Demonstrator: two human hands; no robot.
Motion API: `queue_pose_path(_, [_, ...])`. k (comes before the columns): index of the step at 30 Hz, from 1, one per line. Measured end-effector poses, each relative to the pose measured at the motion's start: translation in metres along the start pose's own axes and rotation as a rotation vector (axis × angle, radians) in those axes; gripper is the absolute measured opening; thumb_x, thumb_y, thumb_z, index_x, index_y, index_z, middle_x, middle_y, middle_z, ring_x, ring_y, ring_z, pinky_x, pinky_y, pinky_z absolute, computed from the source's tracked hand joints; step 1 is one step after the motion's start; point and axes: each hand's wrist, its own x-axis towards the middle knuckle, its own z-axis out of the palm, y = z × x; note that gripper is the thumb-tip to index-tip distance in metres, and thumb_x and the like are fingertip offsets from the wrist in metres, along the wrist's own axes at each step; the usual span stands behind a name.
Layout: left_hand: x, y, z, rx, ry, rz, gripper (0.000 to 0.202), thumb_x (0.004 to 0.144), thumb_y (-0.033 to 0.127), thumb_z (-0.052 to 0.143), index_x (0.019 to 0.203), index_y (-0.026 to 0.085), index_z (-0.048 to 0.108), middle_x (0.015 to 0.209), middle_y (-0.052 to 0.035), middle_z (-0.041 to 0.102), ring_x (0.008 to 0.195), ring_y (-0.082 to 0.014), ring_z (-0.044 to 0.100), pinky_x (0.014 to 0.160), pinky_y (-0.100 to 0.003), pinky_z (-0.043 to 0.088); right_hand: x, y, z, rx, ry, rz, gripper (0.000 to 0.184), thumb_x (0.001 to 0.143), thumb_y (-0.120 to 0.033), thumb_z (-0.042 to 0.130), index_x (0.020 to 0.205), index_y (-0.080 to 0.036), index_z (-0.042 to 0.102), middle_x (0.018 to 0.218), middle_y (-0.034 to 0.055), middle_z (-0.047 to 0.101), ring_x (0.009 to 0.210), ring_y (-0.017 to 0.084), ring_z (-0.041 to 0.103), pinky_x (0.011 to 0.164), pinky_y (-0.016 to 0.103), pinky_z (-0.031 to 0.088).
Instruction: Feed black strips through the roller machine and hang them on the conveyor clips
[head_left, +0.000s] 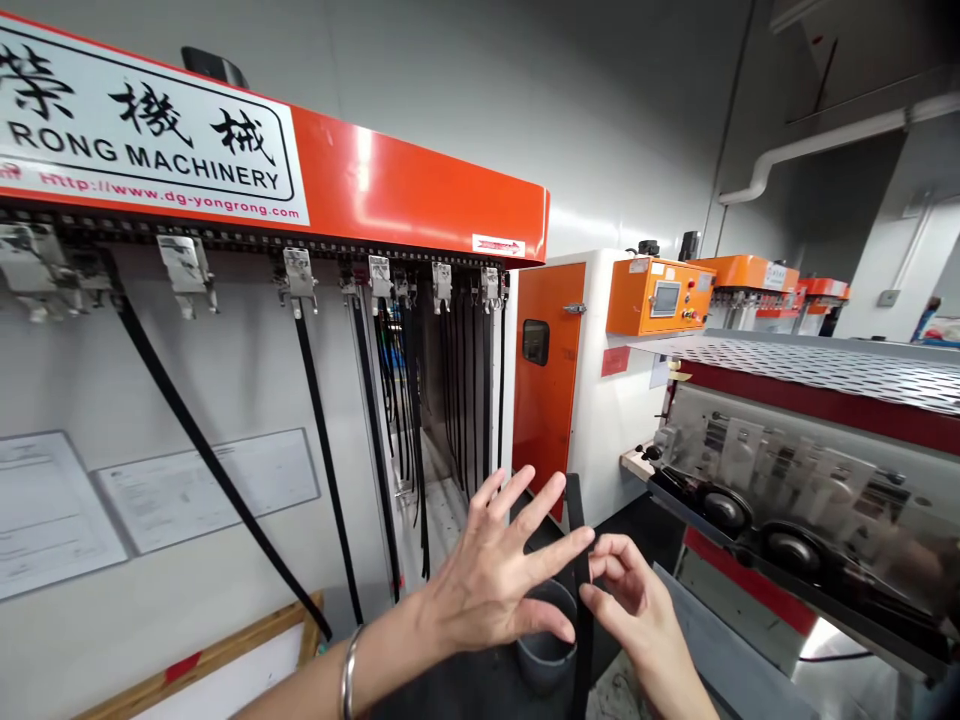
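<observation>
My left hand (499,575) is raised with its fingers spread wide, and the forefinger tip touches a black strap (579,600) that stands upright in front of me. A silver bangle (348,672) circles that wrist. My right hand (634,605) pinches the same strap from the right side, fingers curled on its edge. The strap runs from about the orange door's lower edge down out of view. Behind the strap stands a grey tube-like container (546,640).
An orange-topped conveyor machine (420,190) carries several black straps (322,450) hanging from metal clips (298,275). An orange door (546,375) and control box (658,297) stand behind. A red and metal machine (795,470) fills the right. Papers (202,490) hang on the left wall.
</observation>
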Motion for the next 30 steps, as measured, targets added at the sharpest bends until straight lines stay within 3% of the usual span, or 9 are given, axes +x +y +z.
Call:
queue_pose_path(6, [0.014, -0.023, -0.015, -0.176, -0.147, 0.057, 0.083, 0.068, 0.074, 0.062, 0.140, 0.036, 0.046, 0.151, -0.0092, 0.045, 0.140, -0.0361, 0.038, 0.120, -0.057, 0.017, -0.001, 0.003, 0.007, 0.036, 0.007, 0.029, 0.028, 0.073, -0.035, 0.077, 0.089, -0.024, 0.057, 0.077, -0.0016, 0.059, 0.074, 0.016, 0.056, 0.067, 0.024, 0.045])
queue_pose_path(12, [0.024, -0.034, -0.024, -0.204, -0.313, 0.129, 0.080, 0.070, 0.072, 0.062, 0.140, 0.035, 0.046, 0.153, -0.0081, 0.042, 0.144, -0.0353, 0.033, 0.122, -0.058, 0.008, -0.004, 0.005, 0.010, 0.047, -0.022, 0.049, 0.028, 0.073, -0.031, 0.076, 0.090, -0.024, 0.055, 0.077, -0.0027, 0.058, 0.074, 0.015, 0.055, 0.068, 0.023, 0.043])
queue_pose_path(21, [0.046, -0.051, -0.027, -0.127, -0.220, 0.241, 0.082, 0.075, 0.073, 0.056, 0.145, 0.033, 0.037, 0.158, -0.0076, 0.033, 0.148, -0.0338, 0.024, 0.122, -0.056, -0.002, -0.010, 0.004, 0.003, 0.020, -0.150, 0.078, 0.028, 0.077, -0.028, 0.074, 0.093, -0.024, 0.051, 0.079, -0.0024, 0.058, 0.076, 0.015, 0.051, 0.073, 0.026, 0.041])
queue_pose_path(24, [0.065, -0.053, -0.038, -0.173, -0.068, 0.056, 0.085, 0.078, 0.079, 0.039, 0.149, 0.034, 0.028, 0.163, -0.0052, 0.019, 0.151, -0.0365, 0.010, 0.121, -0.060, -0.002, -0.015, 0.001, 0.003, 0.040, -0.067, 0.079, 0.029, 0.075, -0.030, 0.076, 0.092, -0.023, 0.053, 0.077, -0.0027, 0.058, 0.075, 0.014, 0.051, 0.071, 0.025, 0.040])
queue_pose_path(26, [0.076, -0.050, -0.041, -0.302, 0.056, -0.133, 0.079, 0.086, 0.072, 0.028, 0.152, 0.029, 0.020, 0.165, -0.0053, 0.013, 0.152, -0.0337, 0.005, 0.123, -0.058, 0.004, -0.020, -0.002, 0.001, 0.068, 0.018, 0.078, 0.030, 0.074, -0.032, 0.077, 0.092, -0.023, 0.054, 0.076, -0.0028, 0.058, 0.074, 0.014, 0.051, 0.069, 0.024, 0.039])
queue_pose_path(28, [0.080, -0.045, -0.034, -0.498, 0.163, -0.331, 0.064, 0.096, 0.057, 0.028, 0.151, 0.026, 0.021, 0.162, -0.0061, 0.025, 0.150, -0.0271, 0.017, 0.124, -0.050, 0.016, -0.026, -0.007, -0.004, 0.084, 0.068, 0.080, 0.031, 0.075, -0.034, 0.078, 0.093, -0.023, 0.055, 0.077, -0.0025, 0.058, 0.074, 0.014, 0.052, 0.068, 0.024, 0.039])
queue_pose_path(30, [0.077, -0.035, -0.012, -0.696, 0.241, -0.531, 0.052, 0.099, 0.045, 0.035, 0.147, 0.026, 0.034, 0.152, -0.0065, 0.044, 0.142, -0.0219, 0.036, 0.121, -0.044, 0.028, -0.034, -0.015, -0.014, 0.082, 0.110, 0.066, 0.031, 0.076, -0.034, 0.077, 0.095, -0.024, 0.054, 0.079, -0.0021, 0.058, 0.076, 0.014, 0.053, 0.068, 0.024, 0.039])
